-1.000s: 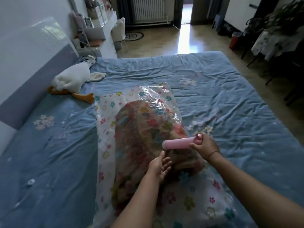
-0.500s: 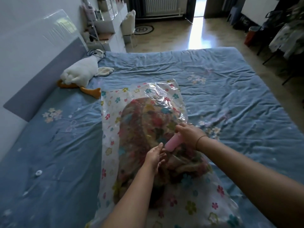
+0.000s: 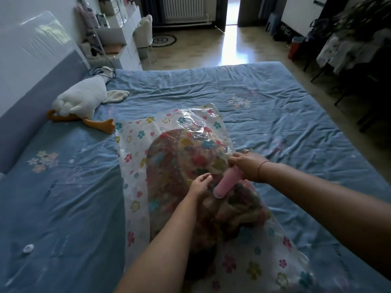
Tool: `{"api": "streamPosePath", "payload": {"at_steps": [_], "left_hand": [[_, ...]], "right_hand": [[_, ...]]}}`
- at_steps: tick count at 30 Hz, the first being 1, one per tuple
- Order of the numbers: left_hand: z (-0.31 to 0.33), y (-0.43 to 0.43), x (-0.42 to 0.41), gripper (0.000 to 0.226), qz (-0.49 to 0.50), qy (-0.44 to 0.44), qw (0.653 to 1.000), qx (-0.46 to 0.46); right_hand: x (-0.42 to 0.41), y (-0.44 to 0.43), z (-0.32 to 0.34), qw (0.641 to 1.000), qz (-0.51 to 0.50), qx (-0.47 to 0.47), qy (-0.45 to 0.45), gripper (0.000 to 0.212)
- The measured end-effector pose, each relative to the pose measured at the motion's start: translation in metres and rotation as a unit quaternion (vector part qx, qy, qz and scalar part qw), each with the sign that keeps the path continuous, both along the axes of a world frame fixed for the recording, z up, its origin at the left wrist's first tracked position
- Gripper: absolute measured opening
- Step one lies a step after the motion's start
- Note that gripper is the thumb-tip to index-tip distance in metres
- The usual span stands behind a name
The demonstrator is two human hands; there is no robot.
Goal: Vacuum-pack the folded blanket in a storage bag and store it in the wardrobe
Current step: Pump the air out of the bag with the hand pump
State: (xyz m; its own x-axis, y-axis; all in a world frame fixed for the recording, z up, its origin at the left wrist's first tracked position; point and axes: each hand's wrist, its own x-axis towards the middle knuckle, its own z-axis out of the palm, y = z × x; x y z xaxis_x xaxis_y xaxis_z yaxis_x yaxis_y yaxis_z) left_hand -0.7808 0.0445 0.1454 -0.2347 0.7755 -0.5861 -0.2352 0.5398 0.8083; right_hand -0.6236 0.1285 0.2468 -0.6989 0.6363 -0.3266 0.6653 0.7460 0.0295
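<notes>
Right hand (image 3: 246, 166) is wrapped round a pink pump (image 3: 224, 185), tip angled down at the storage bag (image 3: 135, 153); left hand (image 3: 200, 183) rests on the bag beside it, fingers loosely straight. Inside, the folded blanket (image 3: 175, 166) lies on the bed (image 3: 264, 106). Soft, bulky, slick film: probably best gripped under the bulk.

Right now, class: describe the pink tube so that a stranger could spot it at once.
Find the blue bed; a flower-printed clear storage bag lies on it. Over the bag the right hand grips the pink tube, the only plain, smooth, single-coloured thing among the patterns.
</notes>
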Motion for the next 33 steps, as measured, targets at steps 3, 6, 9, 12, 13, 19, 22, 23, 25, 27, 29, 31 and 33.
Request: {"api": "streamPosePath", "payload": {"at_steps": [3, 6, 9, 12, 13, 19, 22, 23, 25, 27, 29, 31, 33], "left_hand": [[0.001, 0.002, 0.007, 0.032, 0.024, -0.032, 0.999, 0.001], [-0.003, -0.004, 0.008, 0.022, 0.058, -0.068, 0.996, -0.016], [-0.007, -0.013, 0.004, 0.017, 0.086, -0.09, 0.992, -0.035], [-0.007, -0.022, 0.002, 0.029, 0.106, -0.095, 0.989, -0.031], [-0.006, -0.025, 0.001, 0.032, 0.108, -0.098, 0.989, -0.03], [0.0, -0.032, 0.0, 0.036, 0.084, -0.052, 0.995, 0.021], [0.005, -0.031, -0.001, 0.052, -0.018, 0.049, 0.994, 0.094], [0.01, -0.031, 0.0, 0.058, -0.051, 0.07, 0.989, 0.121], [0.022, -0.028, 0.004, 0.066, -0.095, 0.104, 0.975, 0.169], [0.034, -0.022, 0.007, 0.067, -0.115, 0.127, 0.965, 0.198], [0.041, -0.015, 0.011, 0.065, -0.112, 0.146, 0.961, 0.208], [0.044, -0.009, 0.013, 0.06, -0.097, 0.159, 0.96, 0.21], [0.044, -0.005, 0.013, 0.057, -0.082, 0.166, 0.961, 0.205]], "right_hand": [[0.003, -0.011, 0.001, 0.999, -0.002, 0.026, -0.022, 0.039], [-0.005, -0.022, 0.004, 0.997, 0.017, 0.065, -0.047, 0.038], [-0.013, -0.03, 0.005, 0.994, 0.018, 0.085, -0.065, 0.037], [-0.022, -0.038, 0.004, 0.99, 0.035, 0.104, -0.085, 0.036], [-0.025, -0.039, 0.001, 0.99, 0.047, 0.104, -0.088, 0.036], [-0.034, -0.035, -0.007, 0.999, 0.025, -0.008, 0.036, 0.036], [-0.033, -0.031, -0.005, 0.994, -0.013, -0.046, 0.095, 0.037], [-0.031, -0.03, -0.005, 0.99, -0.038, -0.062, 0.119, 0.039], [-0.029, -0.031, 0.0, 0.98, -0.085, -0.09, 0.154, 0.043], [-0.024, -0.031, 0.005, 0.97, -0.117, -0.122, 0.176, 0.042], [-0.017, -0.03, 0.005, 0.956, -0.139, -0.158, 0.204, 0.045], [-0.009, -0.028, 0.003, 0.941, -0.16, -0.198, 0.226, 0.051], [-0.002, -0.029, 0.001, 0.911, -0.183, -0.26, 0.261, 0.051]]}}
